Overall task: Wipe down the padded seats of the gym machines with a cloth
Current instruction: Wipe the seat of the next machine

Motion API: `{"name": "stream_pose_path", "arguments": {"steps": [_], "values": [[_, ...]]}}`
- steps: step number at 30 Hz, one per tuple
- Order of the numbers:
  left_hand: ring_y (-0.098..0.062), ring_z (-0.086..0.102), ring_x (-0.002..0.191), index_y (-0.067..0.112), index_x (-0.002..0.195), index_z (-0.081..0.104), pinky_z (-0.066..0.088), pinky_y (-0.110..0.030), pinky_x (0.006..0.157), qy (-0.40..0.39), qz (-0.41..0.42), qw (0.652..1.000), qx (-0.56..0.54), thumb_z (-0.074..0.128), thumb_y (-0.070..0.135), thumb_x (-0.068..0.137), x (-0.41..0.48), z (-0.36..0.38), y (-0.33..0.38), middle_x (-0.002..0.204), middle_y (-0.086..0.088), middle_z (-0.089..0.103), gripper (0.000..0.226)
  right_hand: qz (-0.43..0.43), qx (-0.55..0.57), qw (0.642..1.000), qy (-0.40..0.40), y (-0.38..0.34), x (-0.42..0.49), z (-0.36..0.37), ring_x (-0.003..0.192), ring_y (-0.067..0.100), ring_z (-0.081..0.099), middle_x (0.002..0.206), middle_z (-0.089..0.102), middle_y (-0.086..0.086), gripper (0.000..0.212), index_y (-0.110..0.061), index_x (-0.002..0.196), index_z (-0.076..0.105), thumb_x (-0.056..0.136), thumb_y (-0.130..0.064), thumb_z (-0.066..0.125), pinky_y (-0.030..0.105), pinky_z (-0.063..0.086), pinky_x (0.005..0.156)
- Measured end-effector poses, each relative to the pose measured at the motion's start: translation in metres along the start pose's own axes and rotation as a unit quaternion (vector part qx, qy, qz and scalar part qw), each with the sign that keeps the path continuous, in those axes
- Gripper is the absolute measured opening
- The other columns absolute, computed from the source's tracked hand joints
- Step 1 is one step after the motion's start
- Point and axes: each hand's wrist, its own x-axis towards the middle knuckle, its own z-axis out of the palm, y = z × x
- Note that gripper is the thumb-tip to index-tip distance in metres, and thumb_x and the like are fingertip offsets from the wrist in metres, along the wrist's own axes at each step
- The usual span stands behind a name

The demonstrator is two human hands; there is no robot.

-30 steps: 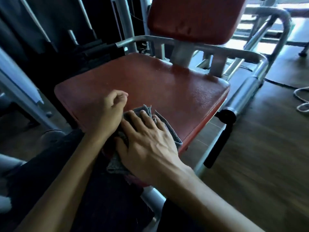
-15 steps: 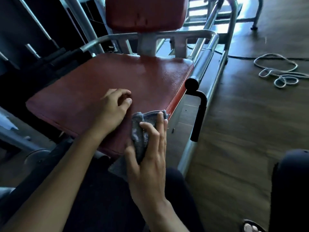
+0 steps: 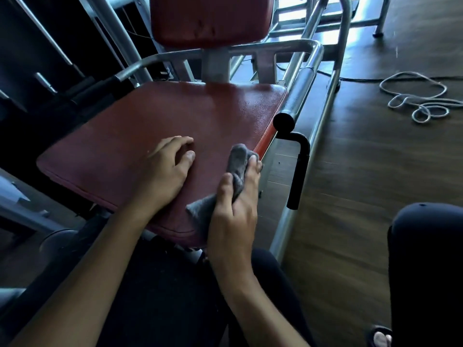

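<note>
A red padded seat of a gym machine fills the middle of the head view, with its red backrest above. My right hand grips a bunched grey cloth at the seat's front right corner; one end of the cloth hangs below the thumb over the seat edge. My left hand rests on the seat near its front edge, fingers loosely curled, holding nothing.
A grey metal frame rings the seat. A black handle stands just right of the cloth. A coiled white rope lies on the dark wooden floor at the right. A dark-clad knee is at the lower right.
My right hand lifted from pressing the cloth flat and now holds it bunched, shifted right to the seat's corner. My left hand stayed on the seat. The camera swung right.
</note>
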Motion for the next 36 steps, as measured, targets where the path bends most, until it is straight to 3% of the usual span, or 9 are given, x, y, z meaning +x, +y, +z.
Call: {"name": "stream_pose_path", "arguments": {"steps": [5,10,15,20,24,29,33,36], "values": [[-0.022,0.047,0.132,0.020,0.131,0.059,0.032,-0.045,0.114,-0.015,0.004,1.000,0.017,0.040,0.041,0.087,-0.006,0.000,0.006,0.141,-0.005,0.053,0.052,-0.010,0.015,0.996,-0.091,-0.010,-0.052,-0.011,0.142,-0.017,-0.004,0.157,-0.003,-0.035,0.057,-0.050,0.148,0.005,0.102,-0.040,0.038,0.024,0.005,0.122],[-0.022,0.045,0.134,0.021,0.132,0.058,0.032,-0.041,0.114,-0.015,0.004,0.999,0.028,0.043,0.040,0.092,-0.007,0.000,0.005,0.143,-0.004,0.052,0.047,0.044,0.007,0.999,-0.009,-0.008,0.027,-0.006,0.147,-0.008,0.004,0.162,0.008,-0.021,0.059,-0.037,0.156,0.011,0.103,-0.044,0.036,0.034,0.010,0.124],[-0.020,0.045,0.133,0.020,0.130,0.060,0.032,-0.042,0.114,-0.014,0.015,1.000,0.004,0.041,0.042,0.087,-0.008,0.000,0.004,0.142,-0.004,0.053,0.053,0.023,0.036,0.998,-0.050,-0.009,-0.037,-0.003,0.143,-0.015,0.003,0.159,0.004,-0.032,0.061,-0.056,0.145,0.006,0.092,-0.052,0.037,0.032,0.011,0.124],[-0.019,0.044,0.134,0.022,0.132,0.059,0.031,-0.042,0.114,-0.001,0.011,1.000,0.022,0.051,0.031,0.098,-0.009,0.001,0.003,0.143,-0.001,0.052,0.036,0.050,-0.005,0.999,-0.010,-0.008,0.041,-0.002,0.147,-0.006,-0.003,0.163,-0.001,-0.020,0.065,-0.035,0.156,0.002,0.101,-0.057,0.027,0.036,0.004,0.124],[-0.021,0.046,0.133,0.021,0.130,0.061,0.032,-0.041,0.114,-0.007,0.007,1.000,-0.004,0.041,0.042,0.086,-0.010,0.000,0.005,0.141,-0.002,0.054,0.052,0.025,0.012,0.999,-0.035,-0.007,-0.002,0.004,0.142,-0.016,-0.005,0.160,-0.002,-0.028,0.068,-0.040,0.154,0.002,0.094,-0.059,0.028,0.029,0.003,0.124],[-0.020,0.046,0.133,0.023,0.129,0.060,0.031,-0.042,0.114,0.000,0.006,1.000,0.005,0.040,0.043,0.085,-0.009,0.001,0.005,0.142,0.000,0.053,0.053,0.059,0.016,0.998,0.017,-0.003,0.074,0.001,0.150,0.002,0.006,0.164,0.006,-0.015,0.068,-0.038,0.156,0.004,0.097,-0.059,0.029,0.041,0.011,0.124],[-0.022,0.045,0.134,0.025,0.131,0.059,0.031,-0.047,0.114,-0.006,0.003,1.000,0.001,0.040,0.045,0.085,-0.010,0.001,0.004,0.143,0.000,0.052,0.053,0.037,0.037,0.998,-0.018,-0.010,0.009,0.003,0.145,-0.011,0.002,0.161,0.004,-0.026,0.065,-0.041,0.155,0.007,0.097,-0.054,0.034,0.033,0.007,0.124],[-0.019,0.044,0.135,0.027,0.131,0.059,0.031,-0.045,0.114,-0.006,0.001,1.000,0.016,0.039,0.046,0.086,-0.011,0.001,0.003,0.143,0.003,0.052,0.053,0.025,0.007,1.000,0.004,-0.002,0.038,0.004,0.147,-0.006,0.002,0.163,0.004,-0.021,0.070,-0.036,0.156,0.007,0.093,-0.053,0.034,0.033,0.006,0.124]]}}
